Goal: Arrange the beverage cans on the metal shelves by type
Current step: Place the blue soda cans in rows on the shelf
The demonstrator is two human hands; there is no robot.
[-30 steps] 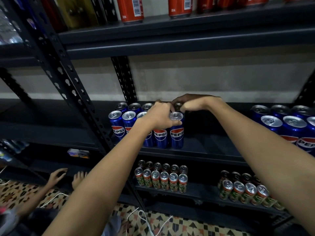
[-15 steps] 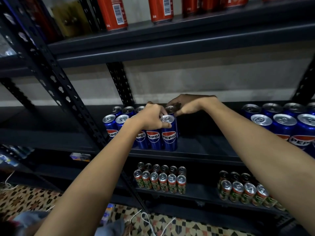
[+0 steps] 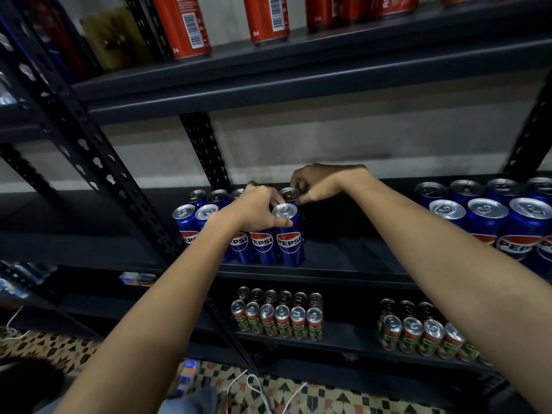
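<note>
Glossy blue metal cans with shiny silver lids are standing on matt dark metal shelving; floor tiles are showing patterned.

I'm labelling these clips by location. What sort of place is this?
Probably a shop stockroom or storage room: dark slotted metal shelving holds grouped Pepsi cans, red cans above and green-and-red cans below, over a patterned tile floor.

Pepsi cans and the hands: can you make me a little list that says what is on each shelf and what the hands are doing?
top shelf: red cans
middle shelf: blue Pepsi cans, a second Pepsi group to the right
bottom shelf: green and red cans
left hand: grips the front Pepsi can near its top
right hand: pinches the top of a back-row can
</note>
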